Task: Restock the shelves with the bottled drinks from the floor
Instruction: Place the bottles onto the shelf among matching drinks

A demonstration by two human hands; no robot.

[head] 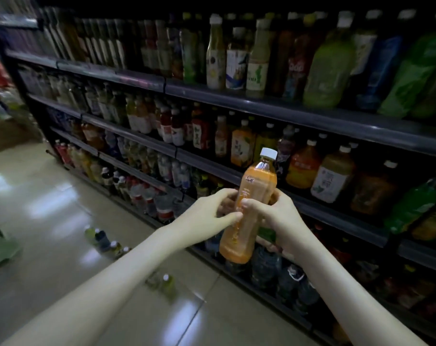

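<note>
Left fingers and right fingers wrap orange bottle.

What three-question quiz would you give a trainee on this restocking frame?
1. True or false: both the left hand and the right hand hold the orange drink bottle.
2. Its cap is: A white, B red, C green.
3. Fill in: loose bottles stand on the tiled ___.
Key: 1 true; 2 A; 3 floor.
</note>
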